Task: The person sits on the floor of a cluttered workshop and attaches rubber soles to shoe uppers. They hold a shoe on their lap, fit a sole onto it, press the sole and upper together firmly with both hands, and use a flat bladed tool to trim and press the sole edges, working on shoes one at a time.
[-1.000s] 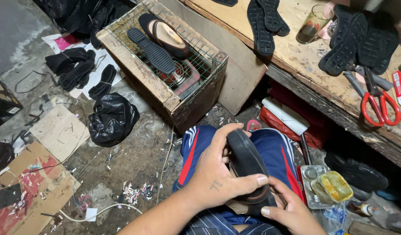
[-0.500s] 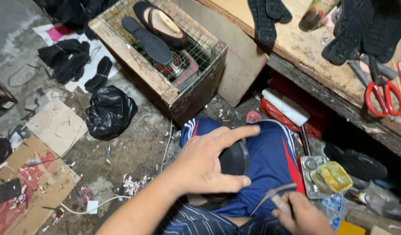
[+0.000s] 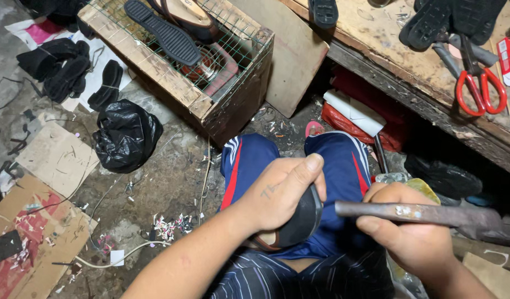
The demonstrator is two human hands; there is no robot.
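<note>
Head view | my left hand fingers curled over shoe, pinned on lap | right hand fisted round hammer | advice: steady sole, short taps clear of thumb.

Left hand curled palm-down over the lap; right hand fisted beside it.

Shoe on lap; crate ahead-L, scissors on bench R.
</note>
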